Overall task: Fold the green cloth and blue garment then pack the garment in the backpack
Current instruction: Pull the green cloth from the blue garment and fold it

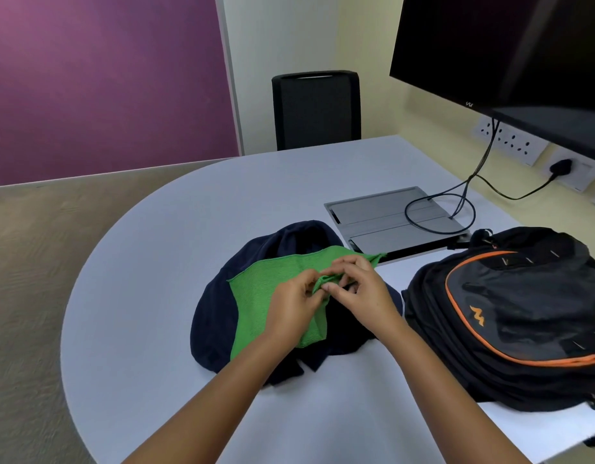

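Centre frame: left hand [294, 304] and right hand [359, 289] both pinching the green cloth [259, 296], folding barely starting; blue garment [215, 316] lying unfolded underneath, backpack [524, 316] at right waiting.

Green cloth [256, 296] on navy garment [215, 313], black backpack [524, 313] with orange trim, pale grey table [155, 262].

Ribbed matt green cloth [256, 289] upon soft dark blue garment [212, 316], smooth matt table [155, 262] beneath, woven-fabric backpack [510, 316] beside garment.
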Available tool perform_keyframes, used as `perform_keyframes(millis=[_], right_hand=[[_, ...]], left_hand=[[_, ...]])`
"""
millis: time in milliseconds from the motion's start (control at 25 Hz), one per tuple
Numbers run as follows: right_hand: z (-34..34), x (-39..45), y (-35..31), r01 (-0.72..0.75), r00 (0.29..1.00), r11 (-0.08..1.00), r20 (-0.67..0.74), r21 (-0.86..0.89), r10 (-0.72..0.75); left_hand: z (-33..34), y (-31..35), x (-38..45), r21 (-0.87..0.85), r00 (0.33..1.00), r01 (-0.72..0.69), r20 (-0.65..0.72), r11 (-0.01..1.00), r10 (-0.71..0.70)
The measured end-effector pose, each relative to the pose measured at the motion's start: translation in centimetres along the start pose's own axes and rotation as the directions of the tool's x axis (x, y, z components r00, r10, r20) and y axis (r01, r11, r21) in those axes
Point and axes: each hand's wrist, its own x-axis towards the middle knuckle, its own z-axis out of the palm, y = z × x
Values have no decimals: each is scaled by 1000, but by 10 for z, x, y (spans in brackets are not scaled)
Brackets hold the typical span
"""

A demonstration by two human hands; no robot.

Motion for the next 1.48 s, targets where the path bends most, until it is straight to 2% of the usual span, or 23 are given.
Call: perform_keyframes(millis=[160,280,360,440,560,640,760,840,920,1040,1120,1240,1320,1400,1480], right_hand=[[-8,0,-9,83,964,997,-254,-3,-81],[-29,5,-18,87,939,982,-343,170,-24],[-45,13,-19,96,922,945,-385,313,33],[-62,18,-17,131,876,917,-478,376,70],[-89,20,-3,155,767,892,-621,425,162],[-104,20,9,155,708,885,-674,440,211],[-121,19,13,173,674,860,-694,481,253],[-126,19,9,172,707,860,-668,481,232],[-121,19,0,147,794,879,-584,454,169],[-101,17,-23,136,910,905,-413,404,48],[-91,15,-37,159,955,897,-294,413,-34],[-80,12,-55,159,986,918,-107,365,-128],[-71,11,-60,145,989,954,-3,262,-149],[-66,12,-61,141,989,961,7,239,-147],[-68,13,-58,175,984,945,-76,276,-160]], left_hand=[[0,-2,-2,-11,999,-12,-39,1000,12],[-5,-22,1,186,999,38,-38,982,-31],[-14,-44,1,339,995,99,-20,936,-98],[-28,-70,-1,404,985,162,-19,900,-169],[-59,-104,-7,264,967,234,40,936,-253],[-83,-116,-10,44,937,332,104,942,-335],[-109,-115,-14,-311,919,387,59,868,-389],[-115,-102,-11,-348,935,343,35,872,-353],[-108,-88,-9,-308,952,305,68,901,-299],[-78,-70,-7,-140,960,242,181,960,-215],[-56,-54,-8,-67,956,156,259,985,-134],[-31,-10,-9,-157,954,-37,288,987,82],[-23,22,-6,-272,953,-104,249,957,175],[-18,35,-2,-366,956,-93,227,926,186],[-16,28,-1,-361,954,-53,258,931,154]])
